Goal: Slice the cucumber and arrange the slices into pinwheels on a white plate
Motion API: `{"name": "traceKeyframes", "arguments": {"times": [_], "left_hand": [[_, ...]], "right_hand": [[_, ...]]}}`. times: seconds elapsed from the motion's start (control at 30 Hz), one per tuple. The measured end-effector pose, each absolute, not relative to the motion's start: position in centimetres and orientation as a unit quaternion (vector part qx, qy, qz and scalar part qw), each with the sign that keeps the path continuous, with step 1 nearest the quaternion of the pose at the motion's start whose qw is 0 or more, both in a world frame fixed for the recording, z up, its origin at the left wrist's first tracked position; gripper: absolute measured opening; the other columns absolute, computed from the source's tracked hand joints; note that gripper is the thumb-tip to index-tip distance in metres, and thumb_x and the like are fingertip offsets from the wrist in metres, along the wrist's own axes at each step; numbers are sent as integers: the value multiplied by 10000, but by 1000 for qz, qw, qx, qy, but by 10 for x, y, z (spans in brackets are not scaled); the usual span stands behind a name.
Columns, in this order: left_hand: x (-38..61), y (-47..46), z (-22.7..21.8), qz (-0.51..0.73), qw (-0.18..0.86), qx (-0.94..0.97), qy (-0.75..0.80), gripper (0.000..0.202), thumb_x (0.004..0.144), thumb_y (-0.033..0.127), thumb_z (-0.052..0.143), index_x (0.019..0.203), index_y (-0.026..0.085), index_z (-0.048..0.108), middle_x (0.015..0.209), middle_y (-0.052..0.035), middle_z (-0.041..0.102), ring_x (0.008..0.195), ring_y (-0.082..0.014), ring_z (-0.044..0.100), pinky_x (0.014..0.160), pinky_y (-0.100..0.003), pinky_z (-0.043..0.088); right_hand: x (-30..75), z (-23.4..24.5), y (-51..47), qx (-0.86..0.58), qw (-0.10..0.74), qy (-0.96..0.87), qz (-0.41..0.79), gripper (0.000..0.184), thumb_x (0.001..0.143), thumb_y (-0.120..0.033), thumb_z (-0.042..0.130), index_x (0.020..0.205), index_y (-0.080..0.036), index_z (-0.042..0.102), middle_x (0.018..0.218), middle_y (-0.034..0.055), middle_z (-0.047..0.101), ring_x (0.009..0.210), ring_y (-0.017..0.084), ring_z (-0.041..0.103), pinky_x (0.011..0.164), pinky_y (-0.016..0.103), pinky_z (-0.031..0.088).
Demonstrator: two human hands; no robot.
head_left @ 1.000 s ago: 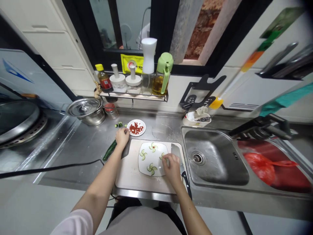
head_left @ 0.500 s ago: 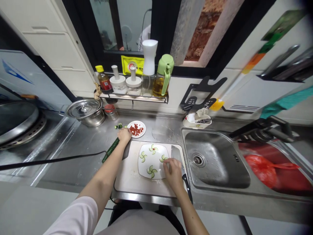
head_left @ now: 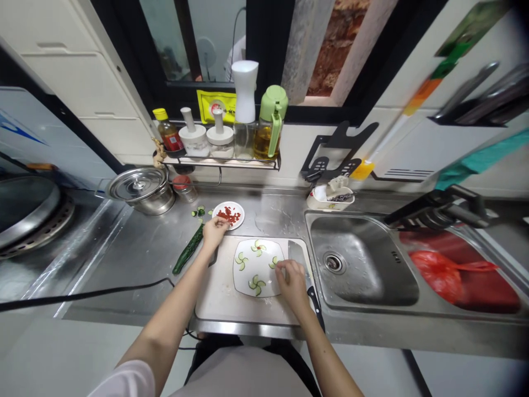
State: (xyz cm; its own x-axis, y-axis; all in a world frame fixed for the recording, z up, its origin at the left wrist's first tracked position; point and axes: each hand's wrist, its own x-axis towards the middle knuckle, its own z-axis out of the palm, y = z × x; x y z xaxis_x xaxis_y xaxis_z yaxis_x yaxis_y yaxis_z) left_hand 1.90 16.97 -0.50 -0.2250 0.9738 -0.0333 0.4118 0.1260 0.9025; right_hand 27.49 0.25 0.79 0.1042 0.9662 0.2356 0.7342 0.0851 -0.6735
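My left hand (head_left: 215,232) reaches to the near edge of a small white plate (head_left: 242,216) of red bits (head_left: 228,215) that look like goji berries. Its fingers are drawn together; whatever is in them is hidden. A cucumber (head_left: 188,251) lies left of this wrist. My right hand (head_left: 292,280) is closed in a pinch at the right rim of a square white plate (head_left: 243,281), and I cannot make out anything in it. On that plate, cucumber slices (head_left: 257,284) form several pinwheels; the far one has a red centre. The plate rests on a cutting board (head_left: 215,303).
A knife (head_left: 314,306) lies along the board's right edge, partly behind my right hand. The sink (head_left: 363,264) is to the right. Cucumber pieces (head_left: 200,210), a lidded pot (head_left: 142,190) and a red-lidded jar (head_left: 185,188) stand at the back left. A black cord (head_left: 103,291) crosses the left counter.
My left hand has moved right, off the cucumber's end and closer to the red bits. My right hand stays by the square plate's right side. The view has shifted slightly.
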Motion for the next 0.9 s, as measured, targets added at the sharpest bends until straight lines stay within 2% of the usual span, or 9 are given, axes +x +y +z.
{"name": "traceKeyframes", "arguments": {"times": [0.23, 0.37, 0.9], "left_hand": [[54, 133, 16, 483, 411, 514, 577, 211, 645, 332, 704, 761, 173, 625, 723, -14, 678, 584, -98, 548, 596, -225, 460], [67, 113, 30, 483, 404, 531, 566, 200, 673, 322, 691, 794, 176, 626, 793, -27, 694, 643, -107, 571, 624, -227, 467], [96, 57, 59, 444, 377, 609, 539, 153, 734, 336, 662, 806, 201, 655, 796, -10, 690, 650, -120, 557, 681, -247, 471]], "right_hand": [[271, 30, 19, -652, 368, -642, 166, 171, 885, -284, 469, 820, -222, 614, 882, 58, 640, 924, 233, 525, 852, 378, 402], [268, 39, 24, -651, 373, -638, 171, 163, 872, -282, 479, 840, -227, 629, 887, 57, 640, 942, 235, 525, 863, 379, 405], [265, 70, 22, -619, 382, -661, 182, 162, 868, -313, 520, 855, -220, 652, 929, 58, 642, 975, 225, 524, 894, 355, 397]]}}
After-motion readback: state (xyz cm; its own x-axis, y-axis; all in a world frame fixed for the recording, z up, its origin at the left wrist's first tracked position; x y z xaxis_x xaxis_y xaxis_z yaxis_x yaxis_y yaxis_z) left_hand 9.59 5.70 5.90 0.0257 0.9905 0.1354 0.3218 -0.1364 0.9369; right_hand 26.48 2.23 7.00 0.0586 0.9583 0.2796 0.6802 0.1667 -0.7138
